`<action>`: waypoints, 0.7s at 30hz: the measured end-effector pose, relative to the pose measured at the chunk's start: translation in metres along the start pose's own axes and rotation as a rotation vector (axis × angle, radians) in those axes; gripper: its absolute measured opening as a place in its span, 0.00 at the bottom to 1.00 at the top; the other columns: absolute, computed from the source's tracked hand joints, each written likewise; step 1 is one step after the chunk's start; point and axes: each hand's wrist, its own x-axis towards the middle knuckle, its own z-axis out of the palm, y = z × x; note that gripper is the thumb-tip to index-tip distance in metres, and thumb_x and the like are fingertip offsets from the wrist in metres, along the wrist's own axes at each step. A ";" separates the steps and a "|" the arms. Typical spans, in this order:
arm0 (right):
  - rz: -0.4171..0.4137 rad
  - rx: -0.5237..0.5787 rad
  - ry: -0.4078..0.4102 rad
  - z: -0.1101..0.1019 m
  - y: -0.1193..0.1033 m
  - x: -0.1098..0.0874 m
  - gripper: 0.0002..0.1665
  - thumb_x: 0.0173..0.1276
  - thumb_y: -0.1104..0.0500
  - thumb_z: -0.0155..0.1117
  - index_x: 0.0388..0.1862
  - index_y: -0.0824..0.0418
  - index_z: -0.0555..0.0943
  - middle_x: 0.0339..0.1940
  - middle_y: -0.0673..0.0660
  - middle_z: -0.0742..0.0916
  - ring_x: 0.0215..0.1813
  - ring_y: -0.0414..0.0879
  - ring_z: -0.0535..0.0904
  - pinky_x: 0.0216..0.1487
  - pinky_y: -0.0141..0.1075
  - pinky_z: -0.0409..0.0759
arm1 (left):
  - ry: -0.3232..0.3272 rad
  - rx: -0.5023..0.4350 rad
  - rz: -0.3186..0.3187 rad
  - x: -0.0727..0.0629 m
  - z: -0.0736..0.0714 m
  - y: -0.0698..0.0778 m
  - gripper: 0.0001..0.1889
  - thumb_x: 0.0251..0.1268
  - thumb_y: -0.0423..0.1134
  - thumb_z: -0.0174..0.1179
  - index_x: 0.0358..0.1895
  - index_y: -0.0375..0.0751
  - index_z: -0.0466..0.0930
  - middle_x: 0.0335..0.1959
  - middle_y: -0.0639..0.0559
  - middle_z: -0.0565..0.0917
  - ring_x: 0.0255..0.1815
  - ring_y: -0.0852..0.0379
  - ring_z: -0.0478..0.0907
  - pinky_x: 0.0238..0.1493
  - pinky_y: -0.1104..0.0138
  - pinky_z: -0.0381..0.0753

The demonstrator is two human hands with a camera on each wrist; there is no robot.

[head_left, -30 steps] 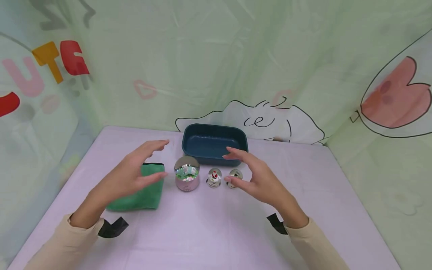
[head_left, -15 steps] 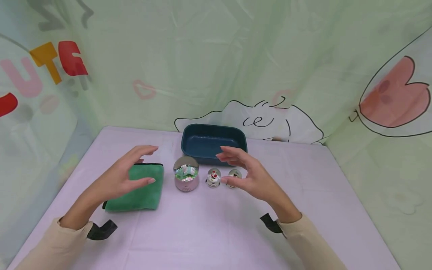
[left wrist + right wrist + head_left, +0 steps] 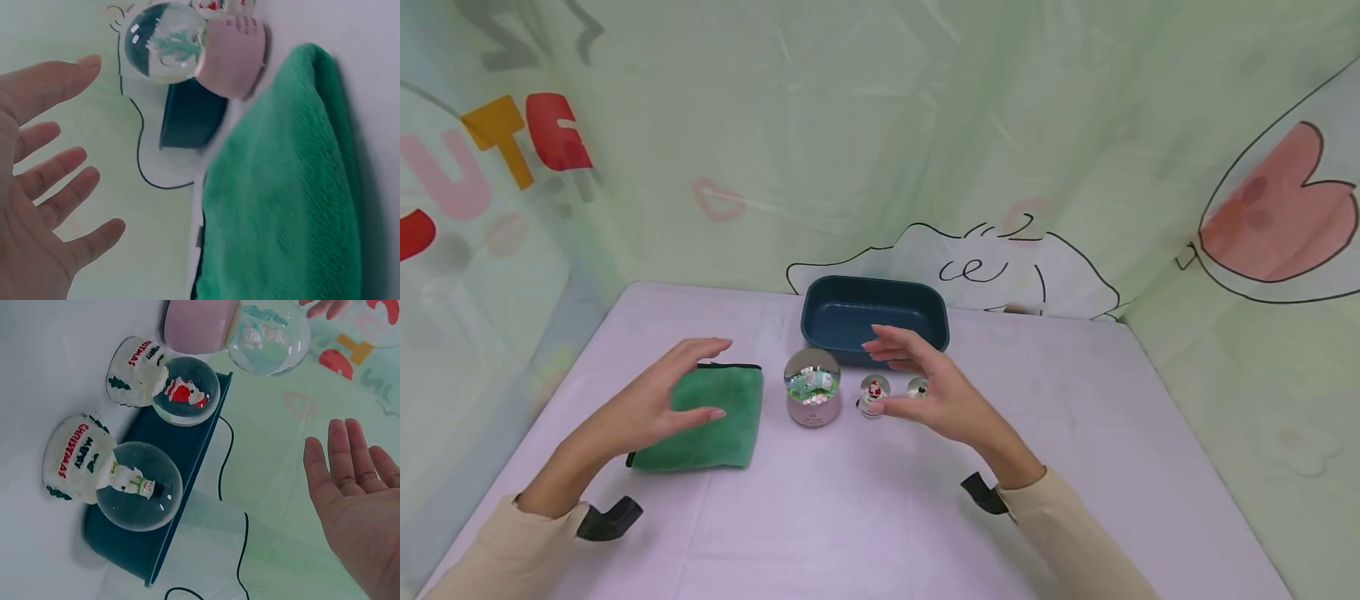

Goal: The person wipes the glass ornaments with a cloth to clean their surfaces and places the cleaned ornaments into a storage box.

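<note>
My left hand hovers over the folded green cloth, fingers relaxed and holding nothing. The right hand hangs in the air with fingers spread loosely, overlapping the small snow globes in the head view. A larger snow globe with a pink base stands upright between the hands. To its right is a small snow globe with a red-and-white figure inside. Another small snow globe holds a snowman; both have white bases lettered "Merry Christmas". In the head view the right hand partly hides the snowman globe.
Behind the globes sits a dark blue rectangular tub, open at the top. A pale lilac cloth covers the table. Printed green sheeting hangs at the back and both sides. Black tape sticks out at each sleeve cuff.
The left hand has drifted left and slightly down, uncovering more of the green cloth. The right hand has shifted left, across the snowman globe. The globes and tub stay in place.
</note>
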 end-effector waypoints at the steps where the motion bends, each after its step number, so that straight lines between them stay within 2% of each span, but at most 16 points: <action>1: 0.002 0.005 -0.003 0.001 0.001 0.001 0.50 0.60 0.61 0.79 0.78 0.50 0.64 0.68 0.60 0.79 0.68 0.55 0.76 0.71 0.48 0.71 | -0.008 0.003 -0.006 -0.001 0.001 -0.003 0.43 0.59 0.40 0.75 0.77 0.44 0.62 0.71 0.48 0.69 0.70 0.47 0.68 0.66 0.82 0.59; 2: 0.005 0.011 -0.007 0.002 0.001 0.002 0.51 0.60 0.61 0.79 0.78 0.49 0.64 0.68 0.59 0.79 0.69 0.55 0.76 0.71 0.48 0.71 | -0.016 0.010 -0.011 -0.002 0.002 -0.006 0.44 0.60 0.41 0.75 0.77 0.44 0.62 0.72 0.48 0.69 0.70 0.47 0.67 0.66 0.81 0.59; 4: 0.004 0.020 -0.017 0.004 0.002 0.004 0.51 0.60 0.61 0.79 0.78 0.50 0.64 0.68 0.59 0.79 0.69 0.55 0.75 0.72 0.49 0.70 | -0.037 0.020 -0.032 -0.004 0.003 -0.010 0.44 0.60 0.43 0.75 0.77 0.44 0.61 0.72 0.47 0.69 0.71 0.45 0.66 0.68 0.73 0.64; 7: 0.013 0.029 -0.040 0.007 0.005 0.006 0.52 0.59 0.61 0.80 0.78 0.49 0.63 0.69 0.58 0.78 0.70 0.51 0.74 0.72 0.47 0.69 | -0.070 0.012 -0.067 -0.007 0.006 -0.015 0.45 0.60 0.45 0.75 0.78 0.44 0.60 0.73 0.44 0.68 0.73 0.43 0.64 0.69 0.54 0.67; 9: 0.019 0.034 -0.053 0.010 0.008 0.007 0.52 0.59 0.61 0.80 0.78 0.49 0.63 0.70 0.56 0.78 0.71 0.49 0.73 0.73 0.49 0.69 | -0.092 0.003 -0.098 -0.008 0.009 -0.018 0.45 0.60 0.47 0.74 0.78 0.45 0.59 0.74 0.44 0.67 0.74 0.41 0.63 0.67 0.43 0.67; 13: 0.042 0.024 -0.065 0.013 0.012 0.010 0.53 0.57 0.59 0.81 0.78 0.48 0.63 0.69 0.52 0.78 0.71 0.47 0.73 0.73 0.51 0.68 | -0.116 -0.008 -0.136 -0.011 0.016 -0.027 0.46 0.59 0.47 0.75 0.78 0.44 0.58 0.74 0.43 0.65 0.74 0.39 0.61 0.67 0.38 0.65; 17: 0.053 0.008 -0.071 0.015 0.013 0.013 0.54 0.56 0.58 0.82 0.78 0.49 0.63 0.69 0.52 0.78 0.71 0.46 0.73 0.73 0.50 0.69 | -0.139 0.010 -0.147 -0.013 0.022 -0.035 0.47 0.58 0.46 0.76 0.77 0.44 0.59 0.73 0.44 0.65 0.73 0.41 0.62 0.67 0.38 0.66; 21: 0.055 0.009 -0.074 0.019 0.015 0.016 0.54 0.56 0.59 0.82 0.78 0.50 0.63 0.70 0.54 0.77 0.71 0.47 0.73 0.72 0.54 0.69 | -0.175 0.012 -0.165 -0.014 0.027 -0.041 0.48 0.58 0.51 0.75 0.78 0.45 0.58 0.74 0.44 0.64 0.74 0.40 0.60 0.67 0.38 0.65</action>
